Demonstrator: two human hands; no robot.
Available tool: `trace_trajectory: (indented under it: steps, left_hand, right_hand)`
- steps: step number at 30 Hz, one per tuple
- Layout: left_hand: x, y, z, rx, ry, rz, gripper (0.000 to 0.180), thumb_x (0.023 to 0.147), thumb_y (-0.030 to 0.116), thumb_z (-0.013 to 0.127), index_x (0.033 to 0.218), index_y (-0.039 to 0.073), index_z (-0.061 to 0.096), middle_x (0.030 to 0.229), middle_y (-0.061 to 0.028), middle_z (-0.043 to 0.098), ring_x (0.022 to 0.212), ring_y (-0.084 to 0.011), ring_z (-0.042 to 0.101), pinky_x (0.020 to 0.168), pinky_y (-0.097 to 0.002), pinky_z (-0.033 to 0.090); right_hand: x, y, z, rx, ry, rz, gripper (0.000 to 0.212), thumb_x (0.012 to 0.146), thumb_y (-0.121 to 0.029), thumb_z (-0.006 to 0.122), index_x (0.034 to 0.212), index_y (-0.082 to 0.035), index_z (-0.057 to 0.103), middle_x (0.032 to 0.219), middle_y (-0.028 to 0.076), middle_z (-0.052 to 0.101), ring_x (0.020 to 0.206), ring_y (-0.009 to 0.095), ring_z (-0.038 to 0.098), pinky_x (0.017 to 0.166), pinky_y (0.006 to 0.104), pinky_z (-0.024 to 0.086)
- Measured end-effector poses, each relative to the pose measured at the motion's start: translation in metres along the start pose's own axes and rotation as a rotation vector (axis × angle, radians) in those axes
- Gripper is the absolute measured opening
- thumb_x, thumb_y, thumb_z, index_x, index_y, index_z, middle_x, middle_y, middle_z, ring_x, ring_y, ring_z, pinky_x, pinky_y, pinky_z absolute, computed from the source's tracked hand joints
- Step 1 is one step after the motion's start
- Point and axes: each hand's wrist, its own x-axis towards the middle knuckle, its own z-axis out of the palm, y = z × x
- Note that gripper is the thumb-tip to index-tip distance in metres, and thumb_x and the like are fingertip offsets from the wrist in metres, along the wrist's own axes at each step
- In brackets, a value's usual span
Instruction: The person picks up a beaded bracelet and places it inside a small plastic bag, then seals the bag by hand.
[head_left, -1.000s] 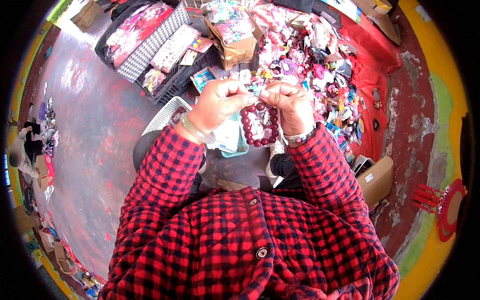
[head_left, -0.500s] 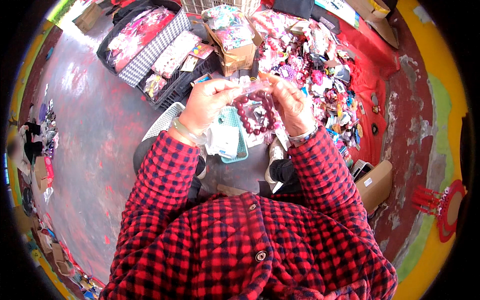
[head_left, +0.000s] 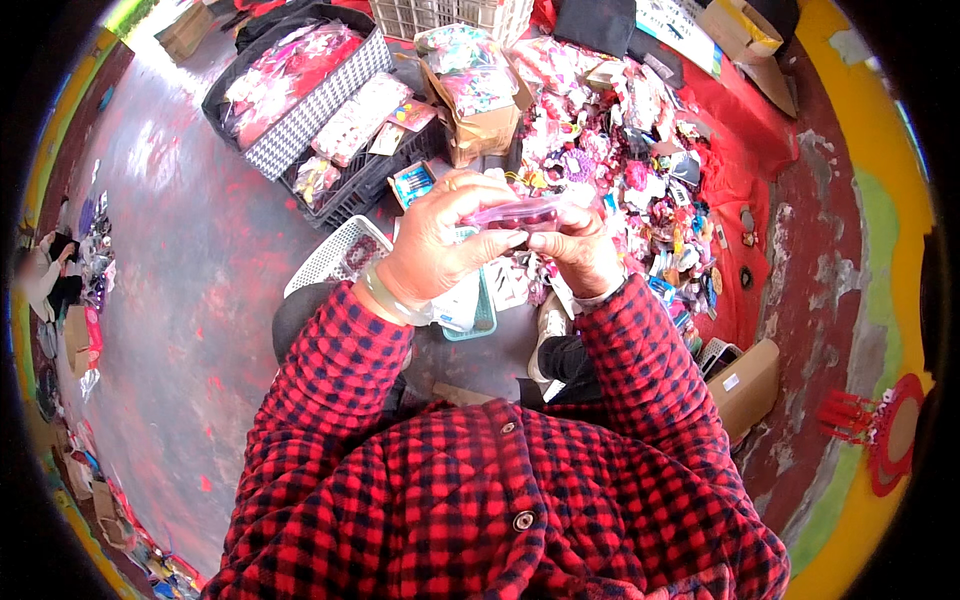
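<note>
A dark red bead bracelet in a clear plastic bag (head_left: 512, 214) is held up in front of me, turned nearly edge-on. My left hand (head_left: 437, 238) pinches its left end between thumb and fingers. At the other end my right hand (head_left: 583, 248) grips it the same way, the two thumbs almost meeting below. Under my hands is a light teal basket (head_left: 484, 322) with white packets (head_left: 457, 303) in it, partly hidden. A white perforated basket (head_left: 318, 262) stands left of it, with dark red beads inside.
Ahead are a black crate (head_left: 335, 207), a houndstooth-patterned fabric box (head_left: 322, 98) and a cardboard box (head_left: 483, 138), all filled with packaged goods. A large heap of colourful small accessories (head_left: 625, 165) covers red cloth (head_left: 745, 135) on the right. Another person (head_left: 48, 278) is at the far left.
The bagged bracelet hung face-on with its bead loop visible; now it is tipped flat. My hands have come lower and both thumbs have swung inward beneath it.
</note>
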Motion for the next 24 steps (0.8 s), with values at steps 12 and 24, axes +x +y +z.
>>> trace_trajectory:
  steps: [12,24]
  left_hand:
    - [-0.006,0.007,-0.001,0.095,0.066,0.097,0.023,0.074,0.003,0.065,0.096,0.0,0.063,0.094,-0.0101,0.064,0.09,-0.0228,0.059,0.081,-0.0327,0.046]
    - [-0.004,0.001,0.001,0.206,0.053,0.191,0.024,0.071,0.002,0.067,0.095,-0.001,0.062,0.091,-0.011,0.064,0.086,-0.0251,0.059,0.077,-0.0337,0.047]
  right_hand:
    - [-0.001,-0.029,-0.004,-0.391,0.056,-0.205,0.04,0.069,-0.007,0.071,0.107,0.0,0.058,0.109,0.01,0.056,0.104,0.02,0.051,0.089,0.0326,0.04]
    - [-0.004,-0.048,0.008,-0.921,0.044,-0.503,0.018,0.069,-0.007,0.069,0.087,-0.003,0.066,0.088,0.009,0.062,0.084,0.023,0.058,0.076,0.0331,0.045]
